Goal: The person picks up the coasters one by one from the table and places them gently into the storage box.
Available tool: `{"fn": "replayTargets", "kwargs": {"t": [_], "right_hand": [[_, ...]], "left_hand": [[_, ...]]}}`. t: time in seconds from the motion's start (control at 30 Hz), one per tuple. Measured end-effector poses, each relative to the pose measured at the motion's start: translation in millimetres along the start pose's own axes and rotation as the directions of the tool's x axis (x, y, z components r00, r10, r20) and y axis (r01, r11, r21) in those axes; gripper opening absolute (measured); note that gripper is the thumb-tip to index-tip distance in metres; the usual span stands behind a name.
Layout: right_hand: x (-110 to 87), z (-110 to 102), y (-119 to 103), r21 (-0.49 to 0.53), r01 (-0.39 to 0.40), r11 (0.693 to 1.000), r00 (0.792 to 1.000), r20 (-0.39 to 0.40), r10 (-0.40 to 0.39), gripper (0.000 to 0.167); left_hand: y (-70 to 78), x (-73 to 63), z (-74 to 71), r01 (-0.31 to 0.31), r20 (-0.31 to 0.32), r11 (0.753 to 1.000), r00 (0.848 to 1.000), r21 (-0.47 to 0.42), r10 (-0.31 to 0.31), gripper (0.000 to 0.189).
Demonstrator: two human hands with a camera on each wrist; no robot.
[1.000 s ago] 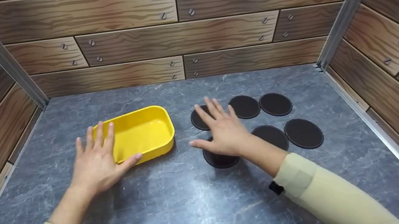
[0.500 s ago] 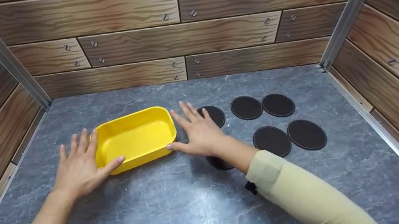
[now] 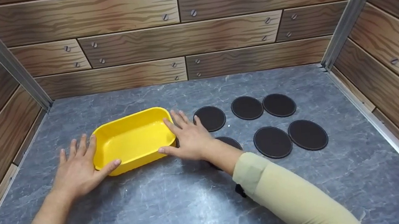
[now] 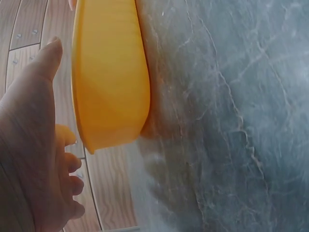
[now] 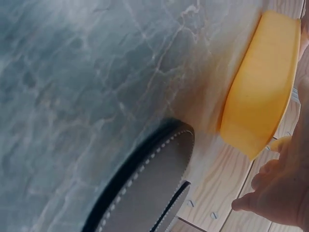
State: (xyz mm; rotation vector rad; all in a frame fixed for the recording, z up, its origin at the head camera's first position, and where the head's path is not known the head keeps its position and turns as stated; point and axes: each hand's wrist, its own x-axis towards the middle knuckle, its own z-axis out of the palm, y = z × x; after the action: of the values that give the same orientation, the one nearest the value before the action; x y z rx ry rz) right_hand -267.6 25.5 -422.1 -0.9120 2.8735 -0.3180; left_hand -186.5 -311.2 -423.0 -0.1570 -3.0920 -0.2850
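A yellow rectangular plastic bin [image 3: 134,140] with rounded corners lies left of centre, with nothing inside it. At its left end is my left hand [image 3: 77,171], fingers extended and thumb over the front rim. My right hand [image 3: 191,138] is at the opposite end, its fingers spread along the rim and thumb at the front corner. From the wrist views, I cannot tell how firmly either hand touches the bin. Right of the bin lie several flat black round coasters [image 3: 272,142] with stitched edges; my right forearm partly hides the nearest one [image 3: 229,144].
A grey marbled tabletop [image 3: 165,210] carries everything. Wood-patterned panels [image 3: 112,47] enclose it at the back and both sides, with metal corner strips [image 3: 344,14] between them. Two coasters at the back [image 3: 279,105] lie edge to edge.
My right hand has moved left from above the coasters to the bin's right end. My left hand has shifted left from over the bin to its left end. The coasters stay put.
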Motion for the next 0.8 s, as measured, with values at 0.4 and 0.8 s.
{"fn": "replayTargets", "kwargs": {"t": [0.4,0.8], "right_hand": [[-2.0,2.9,2.8,-0.007,0.010,1.000,1.000,0.027,-0.009,0.099],[-25.4,0.8,14.7,0.020,0.046,0.999,0.999,0.026,-0.046,0.091]], "left_hand": [[3.3,3.0,8.2,0.015,0.061,0.998,0.998,-0.060,-0.011,0.119],[15.4,3.9,6.2,-0.026,0.082,0.999,0.996,-0.039,0.029,0.120]]}}
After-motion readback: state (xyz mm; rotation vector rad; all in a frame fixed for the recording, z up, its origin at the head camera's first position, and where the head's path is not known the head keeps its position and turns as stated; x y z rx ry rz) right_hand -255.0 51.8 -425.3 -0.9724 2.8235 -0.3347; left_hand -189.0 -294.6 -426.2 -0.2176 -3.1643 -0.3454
